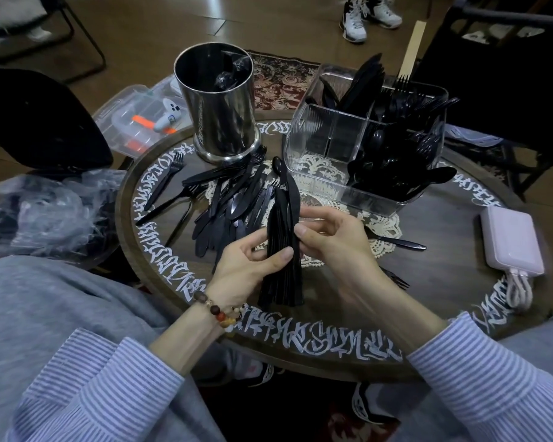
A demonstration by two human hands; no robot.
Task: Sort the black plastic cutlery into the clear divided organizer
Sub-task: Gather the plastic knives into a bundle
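Left hand and right hand: both grasp one bundle of black cutlery, held upright above the round table. Loose cutlery pile: spread on the table beside the steel canister. Clear organizer: far right of the table, rear and right compartments holding knives, forks and spoons.

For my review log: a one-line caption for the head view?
Both hands grip a bundle of black cutlery before the clear organizer.
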